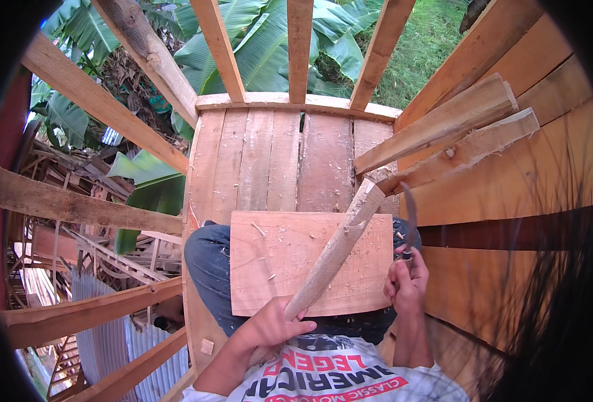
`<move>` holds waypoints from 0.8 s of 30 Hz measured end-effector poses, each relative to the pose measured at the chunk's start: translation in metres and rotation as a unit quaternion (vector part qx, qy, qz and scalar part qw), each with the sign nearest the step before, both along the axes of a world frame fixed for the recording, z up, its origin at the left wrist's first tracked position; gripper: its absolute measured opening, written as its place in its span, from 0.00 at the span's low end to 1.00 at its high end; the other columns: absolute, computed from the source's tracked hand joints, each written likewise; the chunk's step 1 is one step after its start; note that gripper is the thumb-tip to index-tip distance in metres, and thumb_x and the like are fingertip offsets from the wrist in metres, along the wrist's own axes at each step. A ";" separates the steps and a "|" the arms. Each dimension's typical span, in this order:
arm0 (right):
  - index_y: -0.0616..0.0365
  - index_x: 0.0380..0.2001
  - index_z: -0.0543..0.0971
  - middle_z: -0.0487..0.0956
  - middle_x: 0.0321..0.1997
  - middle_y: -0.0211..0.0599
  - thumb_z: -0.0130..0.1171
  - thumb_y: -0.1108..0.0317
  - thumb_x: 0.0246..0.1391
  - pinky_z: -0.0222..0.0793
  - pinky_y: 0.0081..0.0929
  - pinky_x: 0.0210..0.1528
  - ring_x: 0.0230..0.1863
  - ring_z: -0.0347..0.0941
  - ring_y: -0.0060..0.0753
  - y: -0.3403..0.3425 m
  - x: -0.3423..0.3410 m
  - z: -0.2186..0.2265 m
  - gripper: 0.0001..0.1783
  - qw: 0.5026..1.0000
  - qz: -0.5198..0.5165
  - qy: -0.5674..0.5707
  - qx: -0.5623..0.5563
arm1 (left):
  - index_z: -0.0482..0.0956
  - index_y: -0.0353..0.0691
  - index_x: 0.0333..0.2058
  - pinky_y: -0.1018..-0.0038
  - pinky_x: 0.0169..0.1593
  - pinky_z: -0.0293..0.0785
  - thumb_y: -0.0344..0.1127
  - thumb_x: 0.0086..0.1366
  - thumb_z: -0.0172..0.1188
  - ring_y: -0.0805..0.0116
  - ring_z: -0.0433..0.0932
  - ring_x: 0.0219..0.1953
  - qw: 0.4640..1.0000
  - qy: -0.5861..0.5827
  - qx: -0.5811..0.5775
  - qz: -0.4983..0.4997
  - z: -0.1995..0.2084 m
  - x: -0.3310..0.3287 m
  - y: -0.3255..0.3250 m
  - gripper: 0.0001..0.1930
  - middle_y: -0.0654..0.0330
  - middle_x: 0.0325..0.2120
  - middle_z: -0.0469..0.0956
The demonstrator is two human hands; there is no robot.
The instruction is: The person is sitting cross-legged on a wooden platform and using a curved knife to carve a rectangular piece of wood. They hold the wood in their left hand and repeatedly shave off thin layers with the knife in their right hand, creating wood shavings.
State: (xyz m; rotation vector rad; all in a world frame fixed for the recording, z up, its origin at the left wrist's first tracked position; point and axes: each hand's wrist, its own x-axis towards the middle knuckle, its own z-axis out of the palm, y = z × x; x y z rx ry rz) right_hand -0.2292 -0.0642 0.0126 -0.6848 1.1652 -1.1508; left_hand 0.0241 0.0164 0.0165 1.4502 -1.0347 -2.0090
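My left hand (275, 325) is closed around the lower part of a rough wooden stick (336, 251), which slants up and to the right across my lap. Under the stick lies a flat wooden board (263, 268), resting on my crossed legs, with a few curled shavings on it. In my right hand (409, 281) is a knife (411, 214), its curved blade pointing up and away from me. The blade stands to the right of the stick, apart from it. My right fingers wrap the handle and hide most of it.
Wood shavings dot the plank floor (259, 161) ahead. Two rough timber pieces (444, 124) lean against the wooden wall (511, 174) on the right. Slatted railings (88, 201) stand to the left and ahead, with banana leaves (256, 47) beyond. A small wood block (207, 346) lies at lower left.
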 end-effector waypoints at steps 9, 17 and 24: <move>0.67 0.44 0.76 0.78 0.34 0.28 0.60 0.76 0.52 0.67 0.16 0.35 0.32 0.71 0.16 0.008 0.000 -0.004 0.15 0.963 0.222 0.146 -0.038 | 0.70 0.39 0.27 0.80 0.28 0.63 0.37 0.53 0.70 0.81 0.65 0.25 0.999 0.001 0.021 -0.032 0.007 0.005 0.001 0.15 0.70 0.21 0.67; 0.67 0.43 0.77 0.78 0.32 0.30 0.62 0.74 0.51 0.67 0.17 0.38 0.37 0.71 0.17 0.005 0.002 0.009 0.15 0.949 0.239 0.202 -0.037 | 0.70 0.40 0.27 0.82 0.26 0.62 0.37 0.54 0.70 0.82 0.65 0.22 1.000 0.019 0.000 -0.022 0.004 0.001 0.001 0.15 0.71 0.20 0.66; 0.67 0.43 0.77 0.80 0.35 0.34 0.63 0.75 0.50 0.68 0.19 0.43 0.38 0.73 0.20 0.009 0.001 -0.007 0.15 0.949 0.262 0.175 -0.021 | 0.70 0.40 0.27 0.82 0.26 0.62 0.38 0.53 0.70 0.83 0.64 0.22 1.000 0.005 -0.012 -0.022 -0.003 0.004 0.007 0.16 0.71 0.19 0.66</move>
